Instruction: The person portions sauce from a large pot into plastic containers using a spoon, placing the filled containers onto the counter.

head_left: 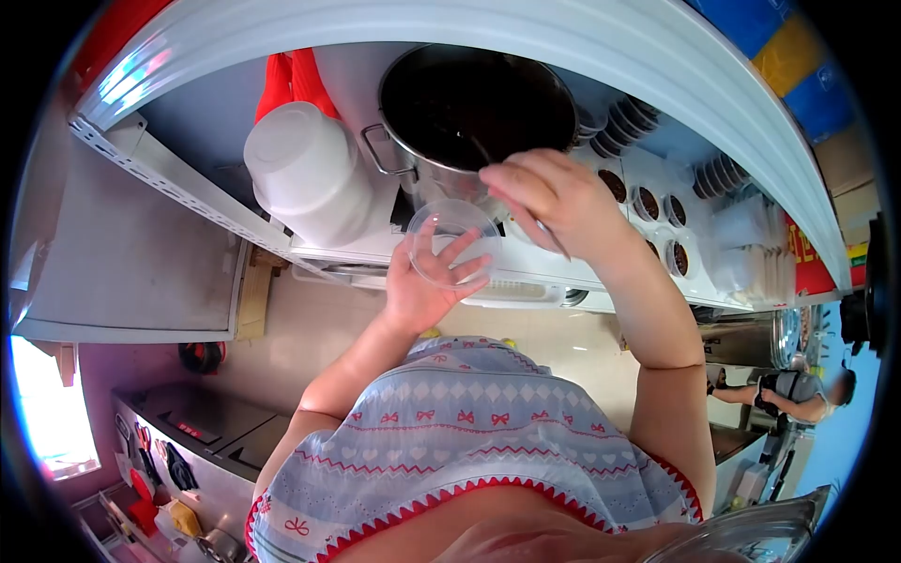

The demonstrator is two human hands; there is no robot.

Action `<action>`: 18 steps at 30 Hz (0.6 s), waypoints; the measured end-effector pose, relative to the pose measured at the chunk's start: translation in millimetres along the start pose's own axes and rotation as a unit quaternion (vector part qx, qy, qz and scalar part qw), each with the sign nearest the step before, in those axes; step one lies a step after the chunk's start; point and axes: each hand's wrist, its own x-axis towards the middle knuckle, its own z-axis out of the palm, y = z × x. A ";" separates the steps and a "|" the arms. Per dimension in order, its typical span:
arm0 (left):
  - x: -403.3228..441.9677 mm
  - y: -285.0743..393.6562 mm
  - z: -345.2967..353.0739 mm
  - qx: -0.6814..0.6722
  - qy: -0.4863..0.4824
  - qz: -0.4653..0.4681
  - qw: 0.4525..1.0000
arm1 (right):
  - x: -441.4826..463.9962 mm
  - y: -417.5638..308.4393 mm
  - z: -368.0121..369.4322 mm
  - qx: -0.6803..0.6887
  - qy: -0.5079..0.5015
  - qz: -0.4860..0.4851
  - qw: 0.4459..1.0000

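My left hand (419, 296) is palm up, its spread fingers supporting a clear round plastic cup (454, 242) with nothing visible inside. Just above it, my right hand (554, 202) grips a thin metal spoon (561, 247) by the handle. The other end of the spoon points into a large steel pot (387, 161), where dark contents hide its head. The cup is close to the near side of the pot, below its rim. To the right on the shelf stand several small cups of dark food (645, 203).
An upturned white plastic tub (305, 174) stands left of the pot, with red cloth (293, 83) behind it. Stacked cups (627, 122) are at the right rear. A white shelf edge (450, 28) arches overhead. Another person (798, 399) is far right.
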 end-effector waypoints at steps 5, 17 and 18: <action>0.2 3.1 -2.1 0.025 0.010 0.001 1.000 | -2.9 -19.8 -2.4 0.031 0.008 -0.001 0.999; 4.7 3.2 -6.9 0.029 -0.003 -0.014 0.999 | -11.9 -9.7 -12.1 0.314 0.099 0.312 0.891; 2.2 1.7 -6.5 0.026 -0.011 -0.013 1.000 | -14.9 -7.9 -10.4 0.370 0.112 0.355 0.851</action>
